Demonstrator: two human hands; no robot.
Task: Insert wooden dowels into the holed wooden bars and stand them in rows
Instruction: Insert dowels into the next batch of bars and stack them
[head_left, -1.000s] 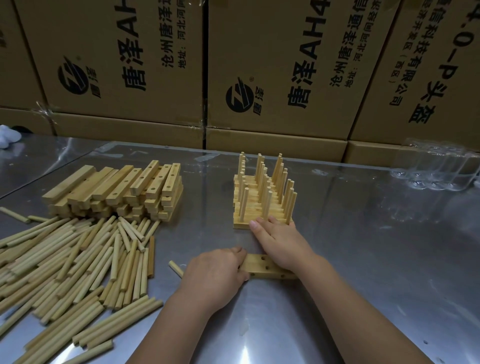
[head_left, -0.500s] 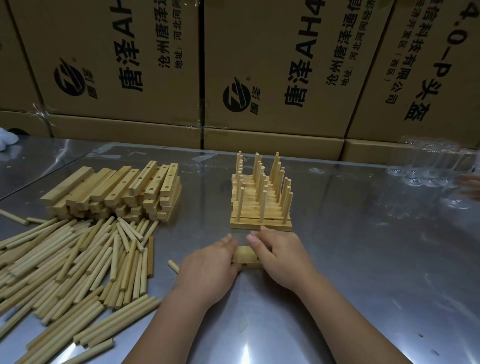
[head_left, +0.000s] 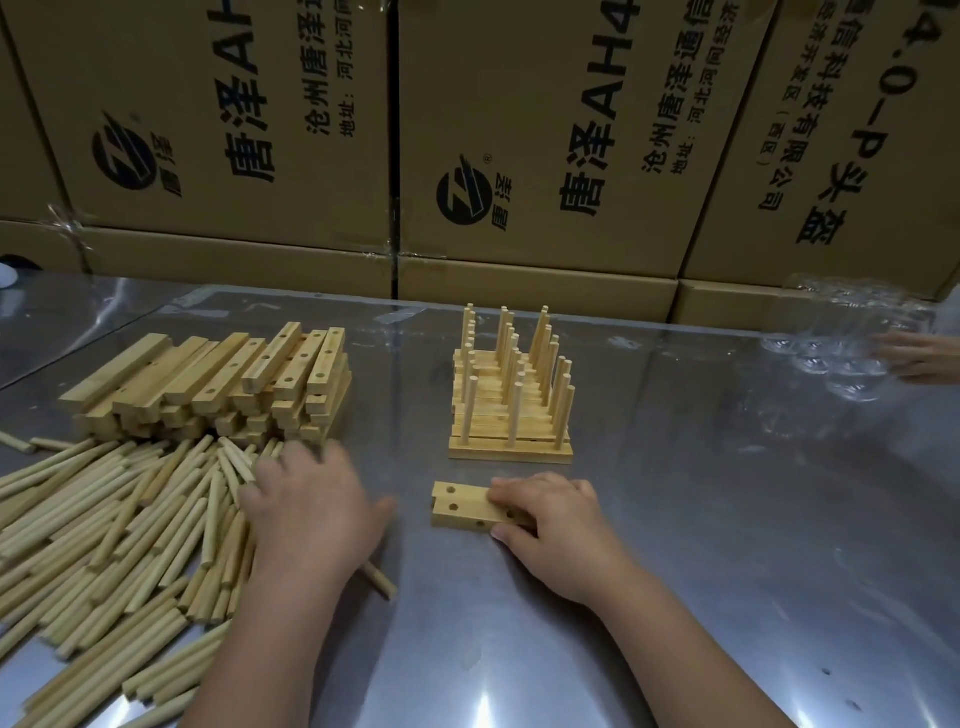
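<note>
A short holed wooden bar (head_left: 460, 504) lies on the steel table near the middle, and my right hand (head_left: 550, 525) grips its right end, fingers curled over the top. My left hand (head_left: 306, 504) lies spread over the right edge of the loose dowel pile (head_left: 119, 519), fingertips on the dowels; whether it holds one is hidden. Just beyond the bar stand the finished bars with upright dowels (head_left: 511, 395), packed in rows. A stack of empty holed bars (head_left: 218, 379) sits at the left rear. One stray dowel (head_left: 382, 582) pokes out under my left wrist.
Printed cardboard boxes (head_left: 519, 145) wall off the back of the steel table (head_left: 727, 545). Clear plastic packaging (head_left: 841, 343) lies at the far right, with another person's hand (head_left: 919, 356) on it.
My left hand left the bar and swung left onto the dowel pile. My right hand kept its hold on the bar. Another person's hand reached further in at the far right.
</note>
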